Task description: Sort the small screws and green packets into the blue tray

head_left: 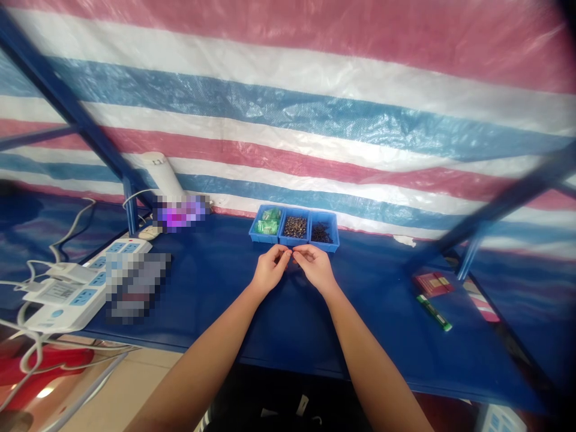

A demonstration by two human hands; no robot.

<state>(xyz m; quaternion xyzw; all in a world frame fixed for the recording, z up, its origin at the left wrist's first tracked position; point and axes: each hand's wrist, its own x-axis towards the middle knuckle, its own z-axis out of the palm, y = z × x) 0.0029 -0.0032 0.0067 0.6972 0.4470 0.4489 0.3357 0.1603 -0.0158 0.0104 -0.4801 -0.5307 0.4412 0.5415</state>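
Observation:
My left hand and my right hand meet in front of three joined blue bins, thumbs and fingers pinched. A tiny orange-red bit shows by my right fingertips, too small to name; whatever else the fingers hold is hidden. Green packets fill the left bin. In the middle bin lie many small brass-and-dark pieces, and the right bin contains thin black pieces that look like screws.
A white power strip with plugs and cables lies left, beside a blurred-out object. Behind it stands a white cylinder. At right are a red box and a green tube-like pack. Blue frame bars slope on both sides; striped sheeting hangs behind.

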